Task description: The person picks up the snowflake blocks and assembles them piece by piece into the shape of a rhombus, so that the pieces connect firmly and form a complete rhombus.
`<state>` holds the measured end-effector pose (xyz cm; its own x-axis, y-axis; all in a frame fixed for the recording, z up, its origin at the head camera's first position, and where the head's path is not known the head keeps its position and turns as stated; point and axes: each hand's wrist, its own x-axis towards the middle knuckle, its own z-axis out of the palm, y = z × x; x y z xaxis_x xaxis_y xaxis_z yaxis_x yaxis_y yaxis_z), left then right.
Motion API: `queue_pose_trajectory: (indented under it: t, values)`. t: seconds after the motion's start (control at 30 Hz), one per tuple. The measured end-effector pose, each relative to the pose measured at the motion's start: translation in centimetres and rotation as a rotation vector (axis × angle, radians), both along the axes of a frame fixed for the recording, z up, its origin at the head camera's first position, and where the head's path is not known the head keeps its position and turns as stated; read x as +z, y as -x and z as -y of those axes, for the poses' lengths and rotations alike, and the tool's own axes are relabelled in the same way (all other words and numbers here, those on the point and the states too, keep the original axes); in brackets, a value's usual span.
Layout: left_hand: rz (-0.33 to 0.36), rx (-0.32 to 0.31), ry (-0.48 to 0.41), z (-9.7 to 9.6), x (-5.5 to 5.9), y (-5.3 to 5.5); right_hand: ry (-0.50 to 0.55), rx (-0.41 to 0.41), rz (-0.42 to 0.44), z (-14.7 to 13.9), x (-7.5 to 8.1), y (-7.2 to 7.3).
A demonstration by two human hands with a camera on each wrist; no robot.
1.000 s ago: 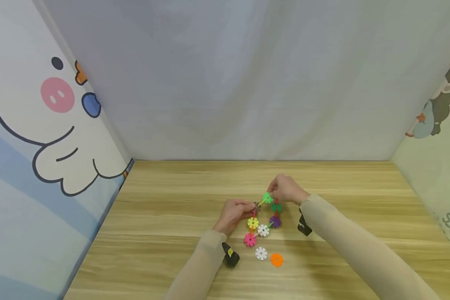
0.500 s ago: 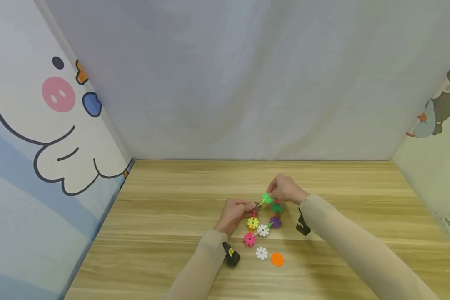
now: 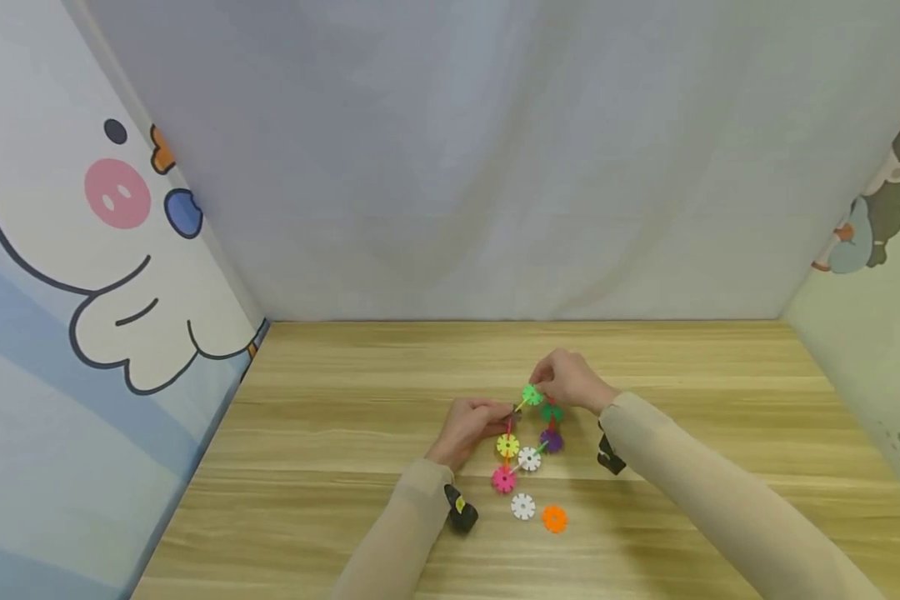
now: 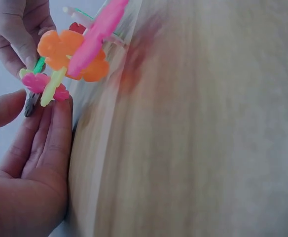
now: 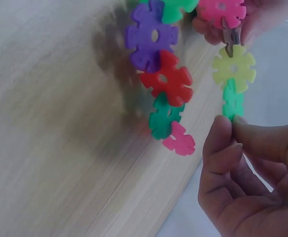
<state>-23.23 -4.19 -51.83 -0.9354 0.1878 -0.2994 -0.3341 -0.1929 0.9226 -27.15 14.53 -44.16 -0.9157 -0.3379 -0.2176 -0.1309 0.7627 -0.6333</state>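
A chain of notched plastic snowflake discs curves between my hands in the head view. My left hand (image 3: 471, 427) pinches the grey disc (image 4: 32, 103) between thumb and fingers. My right hand (image 3: 572, 379) pinches the bright green disc (image 5: 233, 101), which is slotted onto a pale yellow disc (image 5: 234, 68). In the right wrist view the chain's other end, a small pink disc (image 5: 180, 140) on a dark green disc (image 5: 166, 118), hangs apart from the right fingers. Purple (image 3: 551, 441), white (image 3: 528, 459), yellow (image 3: 507, 446) and pink (image 3: 504, 479) discs form the near side.
A loose white disc (image 3: 522, 507) and an orange disc (image 3: 555, 519) lie flat on the wooden table (image 3: 345, 400), nearer the body than the chain. A pale curtain (image 3: 450, 167) stands behind the table. Printed cartoon panels flank both sides.
The bright green disc has shifted slightly left with my right fingertips. The near pink and white discs of the chain have swung a little right. Both hands keep their grip.
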Motion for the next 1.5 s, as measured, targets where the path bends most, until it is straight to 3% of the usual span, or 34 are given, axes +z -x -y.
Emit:
queue_pose_trajectory:
  t: [0.43, 0.77, 1.0, 1.2, 1.5]
  values:
    - [0.032, -0.032, 0.007, 0.1, -0.1, 0.5, 0.085, -0.028, -0.022, 0.9, -0.5, 0.0]
    - [0.097, -0.129, -0.025, 0.1, 0.2, 2.0, 0.107, -0.098, -0.029, 0.8, -1.2, 0.1]
    - [0.077, -0.109, 0.005, -0.5, 0.8, 2.6, 0.116, -0.122, -0.058, 0.8, -1.3, 0.0]
    - [0.056, -0.056, 0.042, -1.2, 0.8, 3.1, 0.14, -0.122, -0.085, 0.3, -1.7, 0.2]
    - [0.018, 0.03, 0.063, -1.2, 0.2, 3.3, 0.163, -0.035, -0.182, -2.5, -1.8, -1.3]
